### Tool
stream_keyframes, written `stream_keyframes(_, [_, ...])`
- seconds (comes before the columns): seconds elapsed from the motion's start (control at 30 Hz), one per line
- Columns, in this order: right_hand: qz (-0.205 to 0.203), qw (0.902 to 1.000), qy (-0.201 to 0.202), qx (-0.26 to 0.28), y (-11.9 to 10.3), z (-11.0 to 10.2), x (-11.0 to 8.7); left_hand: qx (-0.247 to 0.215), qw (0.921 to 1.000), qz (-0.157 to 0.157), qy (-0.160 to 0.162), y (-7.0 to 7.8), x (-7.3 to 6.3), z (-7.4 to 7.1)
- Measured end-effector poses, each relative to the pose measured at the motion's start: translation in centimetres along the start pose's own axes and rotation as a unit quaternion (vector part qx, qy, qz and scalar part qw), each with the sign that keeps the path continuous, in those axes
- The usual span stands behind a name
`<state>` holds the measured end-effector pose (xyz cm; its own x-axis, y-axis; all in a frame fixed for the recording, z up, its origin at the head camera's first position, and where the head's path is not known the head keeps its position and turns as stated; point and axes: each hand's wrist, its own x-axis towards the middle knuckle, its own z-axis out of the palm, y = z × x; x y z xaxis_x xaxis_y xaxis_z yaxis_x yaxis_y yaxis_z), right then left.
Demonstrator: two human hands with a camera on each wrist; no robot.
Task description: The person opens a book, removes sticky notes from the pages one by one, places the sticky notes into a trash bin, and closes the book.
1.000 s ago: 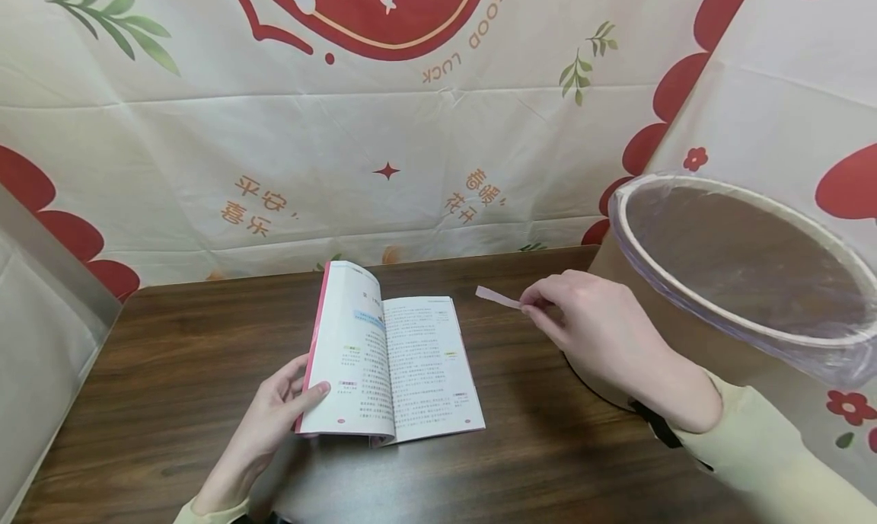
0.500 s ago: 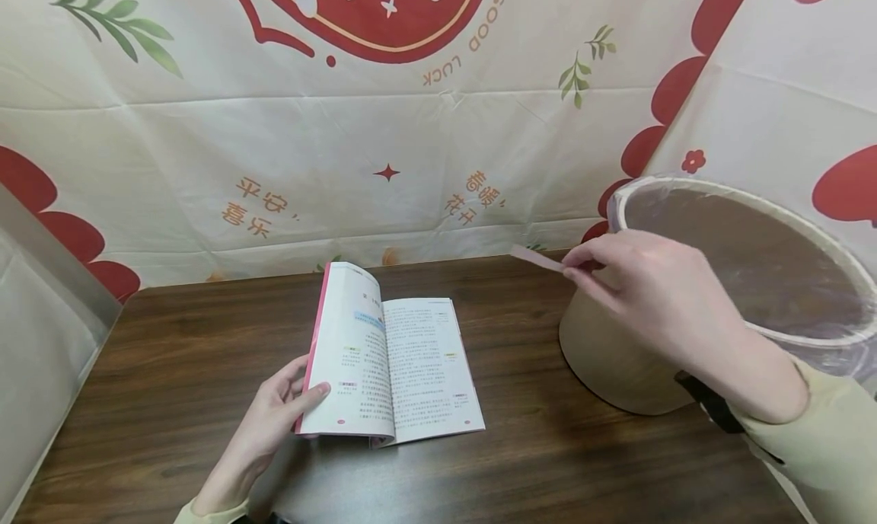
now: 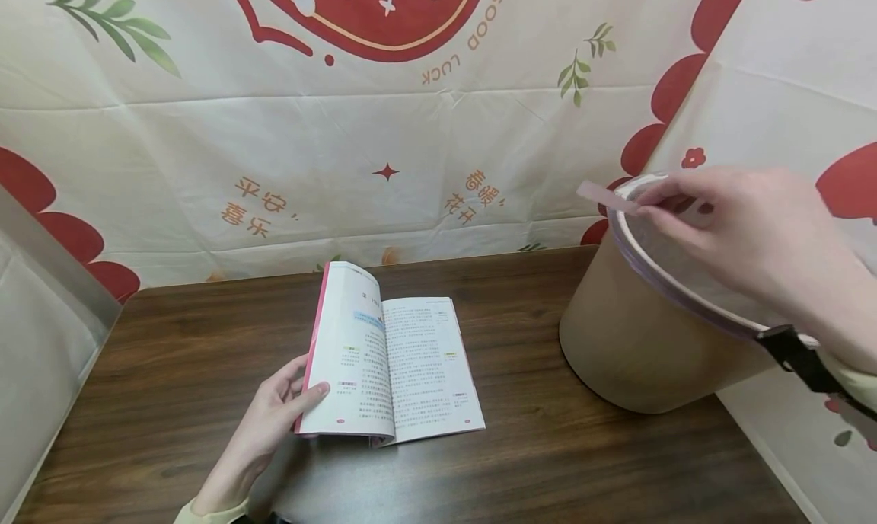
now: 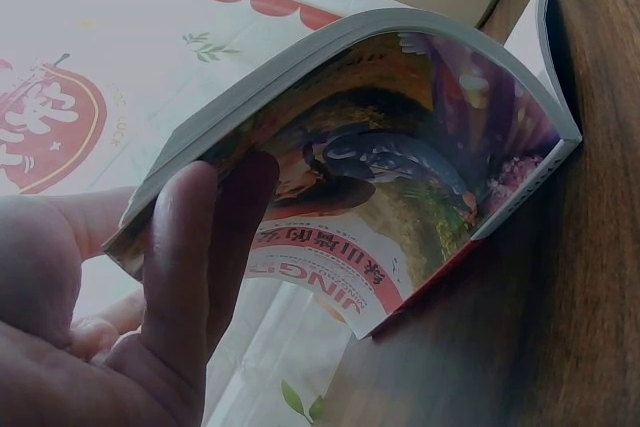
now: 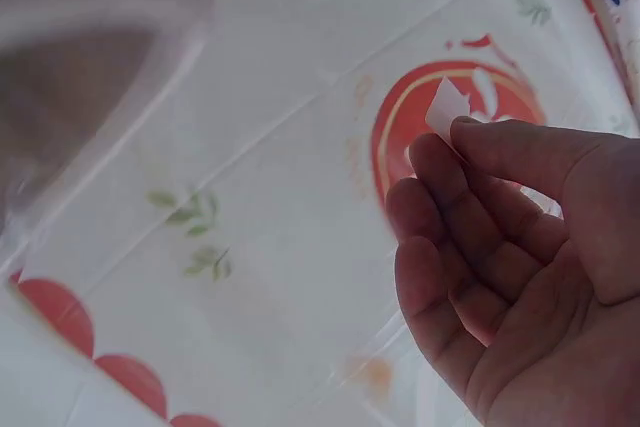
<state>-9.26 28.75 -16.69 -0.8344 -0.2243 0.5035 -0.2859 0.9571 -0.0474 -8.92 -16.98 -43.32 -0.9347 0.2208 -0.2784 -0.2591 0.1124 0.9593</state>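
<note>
An open book [image 3: 428, 372] with printed pages lies on the wooden table, its left half raised. My left hand [image 3: 274, 406] grips that raised half at the lower left edge, thumb on the page side. In the left wrist view, fingers press against the colourful cover [image 4: 390, 167]. Between thumb and index finger, my right hand [image 3: 747, 227] pinches a small pale pink paper strip [image 3: 603, 196]. That hand is over the rim of a beige bin [image 3: 637, 333]; the strip sticks out to the left of the rim. The right wrist view shows the strip [image 5: 447, 107] at the fingertips.
The bin stands at the table's right side, lined with a clear purplish plastic bag [image 3: 640, 265]. A white cloth [image 3: 342, 143] with red prints hangs behind the table [image 3: 205, 341]. A pale panel [image 3: 41, 341] borders the left side.
My right hand has moved right and up with the paper strip, from beside the book to over the bin's rim. The left hand and the book have stayed in place.
</note>
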Motion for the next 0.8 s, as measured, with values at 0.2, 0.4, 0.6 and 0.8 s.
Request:
stream_keyframes(0.2, [0.042, 0.9986, -0.029, -0.010, 3.1, -0.8, 0.7, 0.001, 1.0000, -0.002, -0.002, 0.1, -0.1, 0.0])
stream_keyframes(0.4, [0.125, 0.9891, -0.077, -0.009, 5.1, -1.6, 1.5, 0.000, 1.0000, -0.001, -0.001, 0.1, -0.1, 0.1])
stream_keyframes(0.6, [0.127, 0.9848, -0.108, -0.048, 7.6, -1.6, 2.3, 0.000, 1.0000, -0.002, -0.001, 0.1, 0.0, 0.0])
stream_keyframes(0.8, [0.109, 0.9829, -0.137, -0.056, 10.0, -0.6, 2.8, -0.002, 1.0000, 0.004, -0.006, 0.1, 0.0, 0.0])
